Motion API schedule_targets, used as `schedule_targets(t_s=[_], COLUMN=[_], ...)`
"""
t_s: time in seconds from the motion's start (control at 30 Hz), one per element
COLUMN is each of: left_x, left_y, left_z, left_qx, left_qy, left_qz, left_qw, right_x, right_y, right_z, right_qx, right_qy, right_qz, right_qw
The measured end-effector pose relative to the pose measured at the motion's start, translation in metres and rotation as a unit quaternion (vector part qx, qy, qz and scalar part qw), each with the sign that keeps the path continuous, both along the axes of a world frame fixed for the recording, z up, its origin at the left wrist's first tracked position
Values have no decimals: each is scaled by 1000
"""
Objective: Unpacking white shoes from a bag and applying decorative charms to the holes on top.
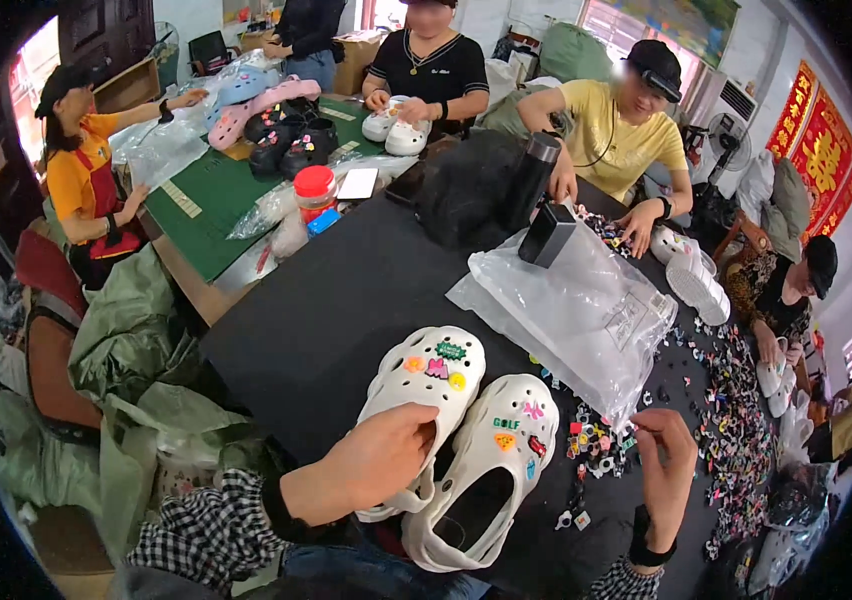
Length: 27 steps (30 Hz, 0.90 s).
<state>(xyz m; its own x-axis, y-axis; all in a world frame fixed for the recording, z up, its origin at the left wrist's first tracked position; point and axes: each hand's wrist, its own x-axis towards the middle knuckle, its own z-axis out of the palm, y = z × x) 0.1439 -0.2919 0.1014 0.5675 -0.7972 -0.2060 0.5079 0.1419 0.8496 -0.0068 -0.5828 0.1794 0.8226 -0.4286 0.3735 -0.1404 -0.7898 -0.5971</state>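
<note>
My left hand (378,458) grips the left white clog (393,385), its thumb over the upper and its fingers out of sight inside. Several colourful charms sit in the holes of that clog. Beside it on the black table lies a second white clog (486,405), toe pointing away, also with charms on its upper. My right hand (666,462) is raised over small loose charms (598,440), near the lower corner of a clear plastic bag (566,310). Its thumb and fingertips are drawn together; whatever is between them is too small to make out.
A large spread of loose charms (736,450) covers the table's right side. Further back stand a black box (549,236), a dark bottle (530,180) and a red-lidded jar (315,188). Co-workers sit around, one handling white clogs. Green sacks (136,330) lie at left.
</note>
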Motion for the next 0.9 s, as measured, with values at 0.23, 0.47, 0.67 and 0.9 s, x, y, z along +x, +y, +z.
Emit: schedule_targets(t_s=[0.23,0.47,0.67,0.9], left_x=[-7,-7,-5,1], left_y=[3,12,-7,-39], left_z=[27,15,-13,17], left_qx=[-21,-127,20,-20], left_qy=[184,273,-11,348], left_qz=[22,69,-7,161], left_qw=[982,951,1000,923], right_x=[49,72,73,75], right_y=[83,114,113,111], right_z=[25,-23,-27,-28], right_qx=[-10,-116,-77,-99], right_qy=[35,91,117,117], right_qz=[276,393,414,428], right_qw=[961,908,899,891])
